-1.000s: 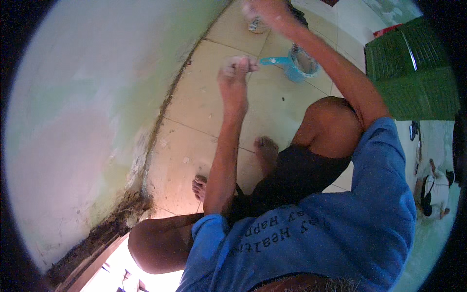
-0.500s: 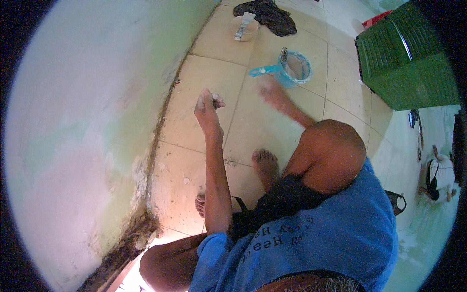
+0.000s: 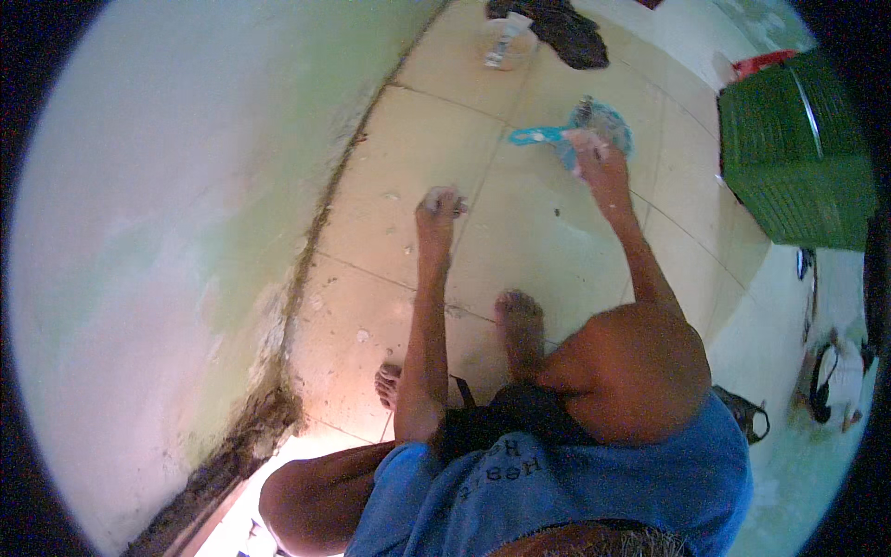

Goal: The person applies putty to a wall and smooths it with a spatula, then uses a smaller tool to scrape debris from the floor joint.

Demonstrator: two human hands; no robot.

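Now blue dipper (image 3: 555,136) at fingertips of R hand (image 3: 601,165), contact unclr

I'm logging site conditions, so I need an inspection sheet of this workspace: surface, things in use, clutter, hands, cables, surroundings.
Surface: pale tiled floor, specked, grimy along the wall's foot.
Things in use: blue handled container; contents blurred.
Clutter: round tub with a pale strip-like item across it, beside a crumpled black bag-like item.
Hands: left hand over the tiles, fingers curled, whitish; grip unclear. Right hand at the container's near side; contact unclear.
Cables: nothing seen.
Surroundings: patchy green-and-white wall at left; green ribbed unit at right.
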